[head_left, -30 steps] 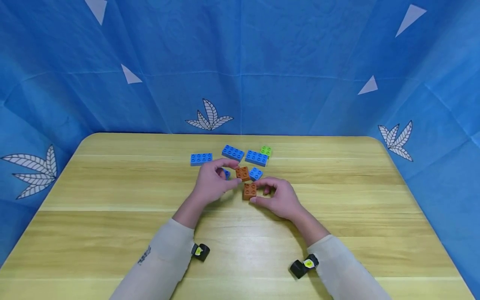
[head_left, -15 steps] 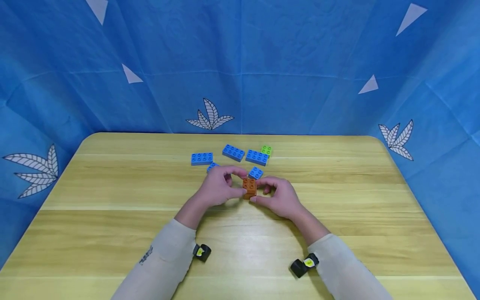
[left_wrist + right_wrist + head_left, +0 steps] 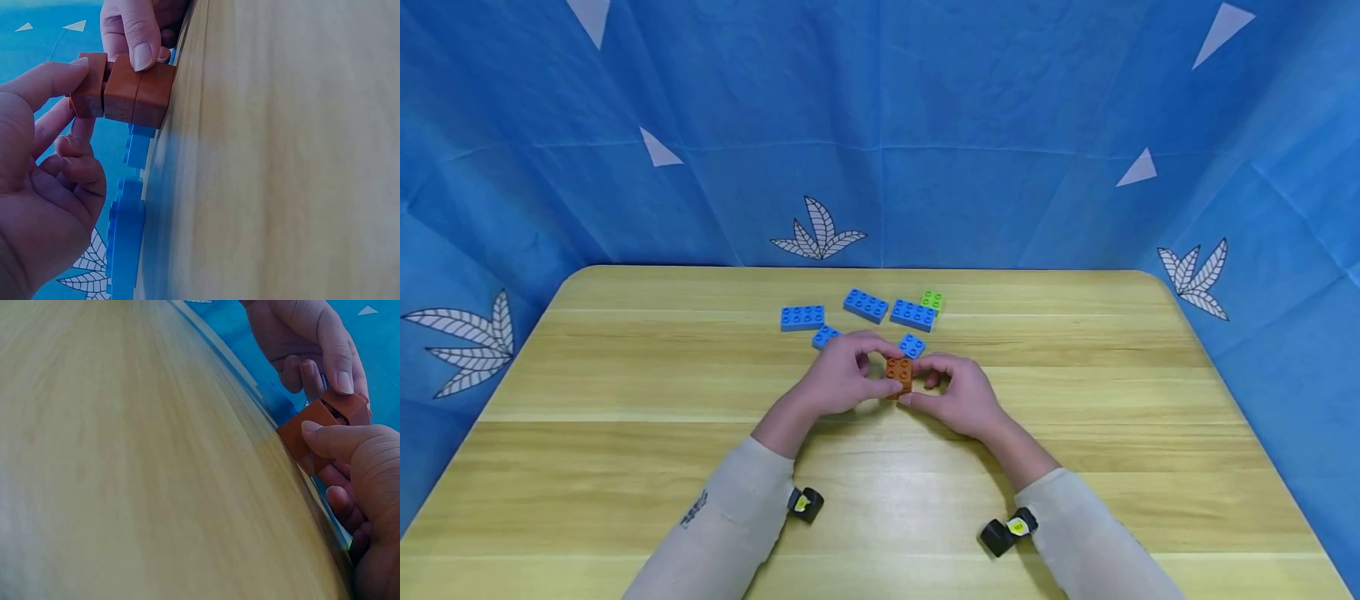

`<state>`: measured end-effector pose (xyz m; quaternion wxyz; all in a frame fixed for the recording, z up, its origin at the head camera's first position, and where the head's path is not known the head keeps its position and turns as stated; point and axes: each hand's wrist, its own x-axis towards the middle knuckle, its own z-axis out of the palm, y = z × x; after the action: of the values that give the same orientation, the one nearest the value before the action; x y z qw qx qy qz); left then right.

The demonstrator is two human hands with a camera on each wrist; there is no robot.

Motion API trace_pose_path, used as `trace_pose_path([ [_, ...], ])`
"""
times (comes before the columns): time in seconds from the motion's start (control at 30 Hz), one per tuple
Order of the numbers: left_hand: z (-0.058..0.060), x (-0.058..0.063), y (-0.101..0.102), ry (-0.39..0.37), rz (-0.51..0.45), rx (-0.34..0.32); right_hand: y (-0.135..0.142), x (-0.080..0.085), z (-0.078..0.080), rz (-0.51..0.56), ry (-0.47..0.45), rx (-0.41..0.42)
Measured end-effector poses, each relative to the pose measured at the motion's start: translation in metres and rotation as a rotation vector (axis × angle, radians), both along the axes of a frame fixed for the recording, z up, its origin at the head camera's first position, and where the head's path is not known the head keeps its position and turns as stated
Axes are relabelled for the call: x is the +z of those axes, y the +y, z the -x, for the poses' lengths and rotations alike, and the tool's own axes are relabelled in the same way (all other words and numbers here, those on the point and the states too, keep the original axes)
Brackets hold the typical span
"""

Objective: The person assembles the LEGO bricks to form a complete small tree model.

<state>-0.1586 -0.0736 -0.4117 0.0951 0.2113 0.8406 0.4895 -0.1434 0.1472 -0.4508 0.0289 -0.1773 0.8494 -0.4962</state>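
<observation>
bricks draw me first: on my head feed, a second ago the top orange brick (image 3: 899, 367) was at eleven o'clock from its partners; now it is over the lower orange pair (image 3: 137, 98), so i judge the stacking is lined up but not fully pressed home. the person's left hand (image 3: 842, 375), at nine o'clock, pinches the top brick; the right hand (image 3: 958, 396), near four o'clock, holds the lower pair, much as before. from above i get mainly top studs, plus a small blue brick (image 3: 912, 345) just beyond at one o'clock. the left wrist feed gives me what that hides: two lower bricks flush, the top one tilted, a gap between.
</observation>
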Motion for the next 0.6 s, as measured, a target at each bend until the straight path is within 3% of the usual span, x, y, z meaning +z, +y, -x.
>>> trace_pose_path([
  [0.23,0.0011,0.0007,0.0007,0.025,0.019,-0.037,-0.0003,-0.0002,0.0006,-0.002,0.012,-0.003],
  [0.6,-0.0006,0.0028,0.0033,0.07,0.054,-0.026,-0.0001,-0.0005,0.0011,0.001,0.007,-0.005],
])
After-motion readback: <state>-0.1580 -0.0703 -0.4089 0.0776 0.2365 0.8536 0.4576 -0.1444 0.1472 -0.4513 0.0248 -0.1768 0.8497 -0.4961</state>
